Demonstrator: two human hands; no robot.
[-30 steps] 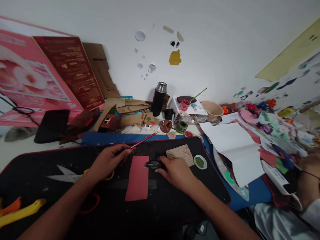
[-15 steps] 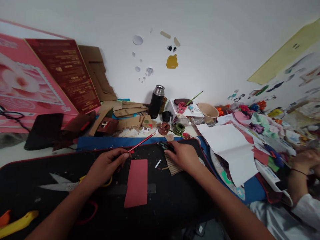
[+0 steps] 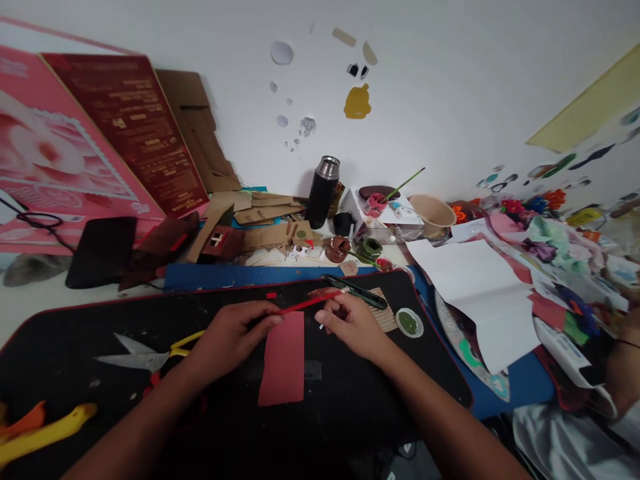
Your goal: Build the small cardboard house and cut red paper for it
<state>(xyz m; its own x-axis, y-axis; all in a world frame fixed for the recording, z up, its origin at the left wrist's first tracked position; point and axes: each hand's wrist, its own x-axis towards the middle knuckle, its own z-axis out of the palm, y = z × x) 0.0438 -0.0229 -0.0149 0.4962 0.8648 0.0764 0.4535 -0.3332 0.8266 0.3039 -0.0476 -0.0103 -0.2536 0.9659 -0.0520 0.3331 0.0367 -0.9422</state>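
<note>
My left hand (image 3: 239, 337) pinches a slim red pencil (image 3: 313, 303) near one end, with its pale tip pointing right across my right hand's fingers. My right hand (image 3: 356, 328) is closed, thumb against fingers, with a small white stick (image 3: 321, 327) showing just at the thumb. Behind those fingers lies a dark green utility knife (image 3: 363, 291), partly on a piece of corrugated cardboard (image 3: 384, 313). A pink-red card strip (image 3: 283, 367) rests flat on the black mat (image 3: 360, 407) between my forearms.
Scissors (image 3: 135, 359) lie open beside my left forearm, near a yellow-handled tool (image 3: 47, 433). A dish of green paint (image 3: 409, 323) sits to the right. Behind stand paint jars (image 3: 370, 249) and a black thermos (image 3: 321, 197). At right, white paper (image 3: 470, 287) and another person's arm (image 3: 623, 363).
My right hand has let go of the utility knife and moved left to the small white stick. The pencil has swung flatter. The view has shifted slightly.
</note>
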